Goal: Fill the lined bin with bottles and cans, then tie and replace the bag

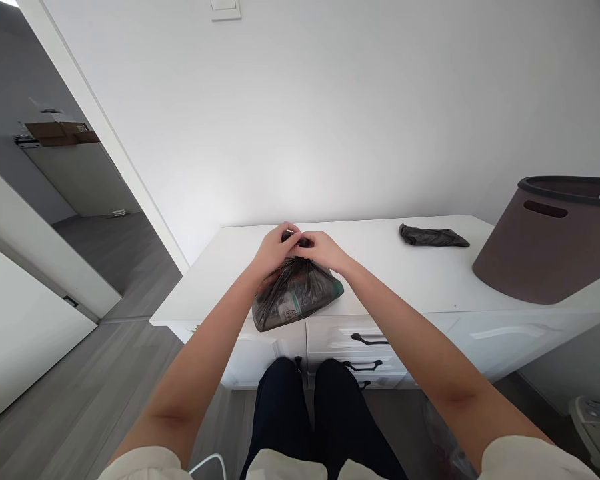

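A filled black translucent plastic bag [300, 293] is at the front edge of the white cabinet top, with packaging showing dimly through it. Its gathered neck is between my two hands. My left hand [276, 248] pinches the neck from the left side, fingers closed on the dark plastic. From the right, my right hand [323, 249] grips the same gathered plastic, its fingertips close to the left ones. Part of the neck is hidden by my fingers.
Toward the back right of the cabinet top [370, 267] lies a folded black bag [433, 237]. A brown bin [550, 240] with a dark rim stands at the right end. Drawer handles [370, 339] stick out below the front edge. A doorway opens at the left.
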`<state>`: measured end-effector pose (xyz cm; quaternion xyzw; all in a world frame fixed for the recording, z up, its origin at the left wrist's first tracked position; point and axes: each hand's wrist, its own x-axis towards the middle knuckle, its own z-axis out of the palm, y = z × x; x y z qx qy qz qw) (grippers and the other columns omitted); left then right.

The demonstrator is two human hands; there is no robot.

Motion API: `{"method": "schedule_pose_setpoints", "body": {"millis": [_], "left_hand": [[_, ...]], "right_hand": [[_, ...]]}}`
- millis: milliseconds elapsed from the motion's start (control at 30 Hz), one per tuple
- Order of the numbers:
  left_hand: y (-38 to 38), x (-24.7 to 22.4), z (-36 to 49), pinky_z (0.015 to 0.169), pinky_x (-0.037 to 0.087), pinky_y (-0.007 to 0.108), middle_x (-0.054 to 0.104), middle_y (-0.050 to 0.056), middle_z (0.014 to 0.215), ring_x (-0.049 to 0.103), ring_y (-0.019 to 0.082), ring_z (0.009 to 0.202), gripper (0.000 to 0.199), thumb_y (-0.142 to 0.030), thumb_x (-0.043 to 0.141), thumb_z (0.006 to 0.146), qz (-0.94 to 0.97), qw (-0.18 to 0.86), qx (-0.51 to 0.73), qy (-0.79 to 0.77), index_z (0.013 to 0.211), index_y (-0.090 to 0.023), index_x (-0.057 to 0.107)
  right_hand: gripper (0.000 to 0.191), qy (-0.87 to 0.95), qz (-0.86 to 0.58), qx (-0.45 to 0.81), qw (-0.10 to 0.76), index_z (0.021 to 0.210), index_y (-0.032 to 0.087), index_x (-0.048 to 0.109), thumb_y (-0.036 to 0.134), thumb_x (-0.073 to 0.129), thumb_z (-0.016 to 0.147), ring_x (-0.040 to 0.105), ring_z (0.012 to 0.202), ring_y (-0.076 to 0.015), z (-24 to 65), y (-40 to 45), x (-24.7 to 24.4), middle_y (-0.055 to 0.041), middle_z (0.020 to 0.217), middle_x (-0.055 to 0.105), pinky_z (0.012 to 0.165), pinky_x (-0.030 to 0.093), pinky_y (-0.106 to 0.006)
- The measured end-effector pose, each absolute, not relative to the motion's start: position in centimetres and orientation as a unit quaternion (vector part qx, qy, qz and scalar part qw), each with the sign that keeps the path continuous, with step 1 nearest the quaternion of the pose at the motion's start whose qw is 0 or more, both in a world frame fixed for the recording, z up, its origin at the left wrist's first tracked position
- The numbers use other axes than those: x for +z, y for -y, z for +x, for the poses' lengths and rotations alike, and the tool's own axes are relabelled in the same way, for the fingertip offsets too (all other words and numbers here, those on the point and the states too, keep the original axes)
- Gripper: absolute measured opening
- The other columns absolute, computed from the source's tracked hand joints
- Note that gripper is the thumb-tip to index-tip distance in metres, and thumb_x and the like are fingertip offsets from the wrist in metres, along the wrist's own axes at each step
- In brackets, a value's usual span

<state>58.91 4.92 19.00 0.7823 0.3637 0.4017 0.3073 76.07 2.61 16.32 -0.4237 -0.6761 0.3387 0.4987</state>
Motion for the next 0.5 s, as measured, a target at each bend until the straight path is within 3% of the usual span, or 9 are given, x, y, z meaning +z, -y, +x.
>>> {"method": "schedule_pose_setpoints", "body": {"millis": [100, 200, 300, 400, 500], "left_hand": [[-5.8, 18.8, 57.7, 0.092, 0.051, 0.036, 0.072, 0.006, 0.11, 0.065, 0.021, 0.104, 0.037, -0.049, 0.051, 0.095, 0.788, 0.29, 0.436, -0.323, 0.117, -0.023, 0.065], [-5.6, 18.5, 56.2, 0.106, 0.047, 0.039, 0.059, 0.006, 0.144, 0.055, 0.026, 0.132, 0.06, -0.052, 0.066, 0.086, 0.841, 0.316, 0.359, -0.255, 0.14, -0.029, 0.053], [-5.1, 17.5, 56.5, 0.107, 0.048, 0.045, 0.056, 0.009, 0.146, 0.052, 0.031, 0.135, 0.08, -0.052, 0.083, 0.069, 0.892, 0.285, 0.246, -0.248, 0.14, -0.028, 0.054], [-5.2, 15.9, 58.2, 0.107, 0.048, 0.05, 0.061, 0.012, 0.132, 0.053, 0.035, 0.13, 0.061, -0.05, 0.086, 0.065, 0.909, 0.195, 0.252, -0.269, 0.114, -0.021, 0.066], [-6.3, 14.2, 59.4, 0.105, 0.05, 0.049, 0.063, 0.011, 0.128, 0.057, 0.034, 0.123, 0.04, -0.044, 0.081, 0.073, 0.902, 0.154, 0.282, -0.288, 0.103, -0.02, 0.068]], "right_hand": [[0.029, 0.695, -0.445, 0.307, 0.474, 0.063, 0.019, 0.061, 0.042, 0.074, 0.076, 0.052, 0.056, -0.0132, 76.1, -2.8, 17.5, 0.0037, 0.055, 0.055, 0.059, 0.04, -0.028], [0.022, 0.681, -0.434, 0.329, 0.489, 0.072, 0.018, 0.067, 0.039, 0.074, 0.075, 0.058, 0.058, -0.0145, 76.6, -3.1, 17.8, 0.0003, 0.063, 0.063, 0.06, 0.046, -0.028], [0.024, 0.696, -0.403, 0.342, 0.486, 0.082, 0.017, 0.072, 0.039, 0.076, 0.074, 0.063, 0.064, -0.0158, 76.8, -2.8, 18.0, -0.0031, 0.073, 0.07, 0.066, 0.052, -0.03], [0.022, 0.724, -0.38, 0.342, 0.463, 0.08, 0.017, 0.073, 0.038, 0.075, 0.075, 0.063, 0.065, -0.0154, 76.5, -1.9, 18.5, -0.0019, 0.072, 0.069, 0.067, 0.053, -0.03], [0.018, 0.73, -0.384, 0.336, 0.455, 0.078, 0.018, 0.073, 0.035, 0.073, 0.077, 0.062, 0.064, -0.0149, 76.5, -1.0, 19.0, -0.0004, 0.07, 0.068, 0.065, 0.051, -0.028]]}}
